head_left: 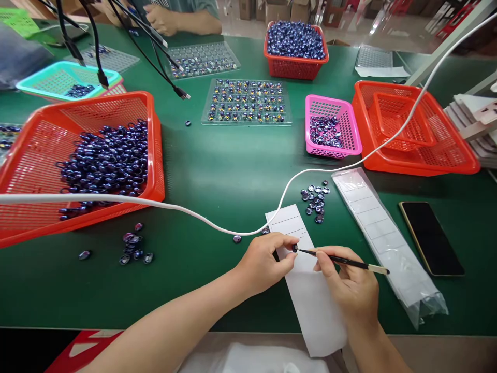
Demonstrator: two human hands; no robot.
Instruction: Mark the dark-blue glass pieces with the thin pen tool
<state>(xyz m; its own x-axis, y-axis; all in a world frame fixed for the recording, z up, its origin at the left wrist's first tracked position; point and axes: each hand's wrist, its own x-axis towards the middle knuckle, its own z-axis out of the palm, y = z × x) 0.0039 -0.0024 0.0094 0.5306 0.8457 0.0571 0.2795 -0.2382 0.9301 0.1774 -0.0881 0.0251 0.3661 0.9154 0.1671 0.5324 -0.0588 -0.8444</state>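
Between the thumb and index finger of my left hand [267, 261] is a small dark metallic piece [295, 248]. My right hand [349, 285] grips slim black tweezers [347, 261] with a pale rear end, and their tip meets the small piece. Beneath both hands lies a white paper strip [306, 295] with ruled lines near its far end. Just beyond my left fingers are two loose dark pieces, one of them a shiny oval piece [237, 239]. Another loose group of oval pieces [316, 199] rests past the strip.
A white cable [217, 226] crosses the green table [233, 171]. Red basket [155, 150] with dark rings stands left; pink basket [334, 150] and red baskets [419, 160] right. A bagged strip [388, 243] and phone [430, 238] lie rightward. Beyond a filled tray [246, 102], another person's hand [161, 19] shows.
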